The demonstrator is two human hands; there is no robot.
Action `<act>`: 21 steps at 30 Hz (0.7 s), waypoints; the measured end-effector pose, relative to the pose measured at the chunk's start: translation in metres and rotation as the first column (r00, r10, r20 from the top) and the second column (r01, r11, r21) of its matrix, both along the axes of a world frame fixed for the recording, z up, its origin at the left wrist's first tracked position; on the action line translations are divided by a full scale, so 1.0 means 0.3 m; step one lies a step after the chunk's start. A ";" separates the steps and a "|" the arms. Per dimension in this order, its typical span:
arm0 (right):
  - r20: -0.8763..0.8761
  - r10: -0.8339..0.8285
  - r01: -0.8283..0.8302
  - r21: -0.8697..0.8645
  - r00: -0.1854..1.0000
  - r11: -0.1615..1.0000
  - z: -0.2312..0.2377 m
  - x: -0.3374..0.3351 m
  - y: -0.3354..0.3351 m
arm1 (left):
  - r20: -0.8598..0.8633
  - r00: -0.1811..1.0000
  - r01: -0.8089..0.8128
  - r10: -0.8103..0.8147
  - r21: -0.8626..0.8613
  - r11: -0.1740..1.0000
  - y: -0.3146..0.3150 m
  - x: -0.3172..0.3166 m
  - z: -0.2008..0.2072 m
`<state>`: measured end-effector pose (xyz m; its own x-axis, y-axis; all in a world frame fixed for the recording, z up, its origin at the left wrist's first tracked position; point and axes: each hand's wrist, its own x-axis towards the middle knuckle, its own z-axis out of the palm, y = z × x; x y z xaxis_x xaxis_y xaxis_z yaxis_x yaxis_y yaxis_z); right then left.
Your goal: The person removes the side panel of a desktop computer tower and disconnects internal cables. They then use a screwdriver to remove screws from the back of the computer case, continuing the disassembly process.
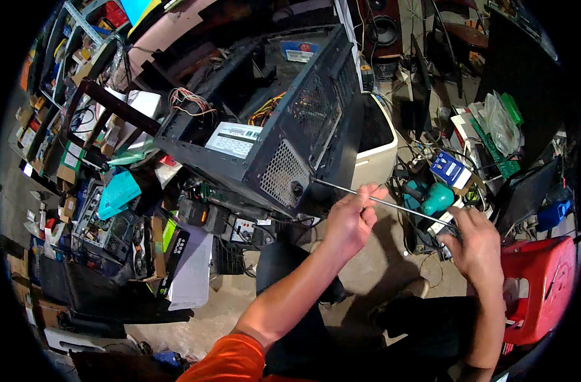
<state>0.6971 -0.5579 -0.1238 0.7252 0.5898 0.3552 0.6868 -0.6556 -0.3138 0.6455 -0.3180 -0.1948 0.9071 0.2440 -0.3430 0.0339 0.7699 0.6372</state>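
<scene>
A long screwdriver [405, 209] reaches from my right hand to the back edge of a black computer case [239, 167]. My right hand [474, 244] is closed round its handle, which is mostly hidden by the fingers. Partway along the shaft, my left hand [353, 215] pinches the metal between thumb and fingers. The tip meets the case beside the power supply [283, 177], near its honeycomb grille. Through the open side of the case show a white label [234, 139] on the power supply and bundled cables [265, 109].
A red plastic stool [537, 286] stands at the right. Behind my right hand lie a green power tool [437, 198] and a blue box [450, 169]. A white bin [377, 140] is behind the case. Opened computer parts [106, 219] and boxes crowd the left.
</scene>
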 end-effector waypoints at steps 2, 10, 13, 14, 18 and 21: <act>0.054 0.027 -0.025 -0.038 0.998 0.999 -0.018 0.004 0.035 | 0.062 0.998 0.006 -0.003 -0.044 0.999 -0.008 0.001 -0.005; -0.073 -0.041 0.039 -0.033 0.996 0.999 -0.037 0.032 0.087 | 0.061 0.958 -0.233 0.281 -0.406 0.884 0.035 0.012 0.013; -0.165 -0.111 0.106 -0.039 0.980 0.994 -0.049 0.029 0.092 | -0.035 0.904 -0.393 0.427 -0.467 0.793 0.033 0.021 0.030; -0.137 -0.092 0.089 -0.026 0.986 0.996 -0.049 0.024 0.096 | -0.042 0.903 -0.395 0.428 -0.477 0.785 0.036 0.019 0.028; -0.010 0.025 -0.025 -0.011 1.000 1.000 -0.054 0.021 0.108 | -0.095 0.899 -0.415 0.428 -0.503 0.759 0.051 0.013 0.043; 0.006 -0.010 0.010 0.010 1.000 1.000 -0.046 0.014 0.123 | -0.075 0.903 -0.397 0.424 -0.526 0.752 0.055 0.013 0.048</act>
<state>0.7013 -0.5211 -0.1378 0.7292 0.5787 0.3654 0.6819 -0.6593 -0.3166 0.6493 -0.3014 -0.1803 0.7792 0.3944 -0.4872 -0.3809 0.9152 0.1318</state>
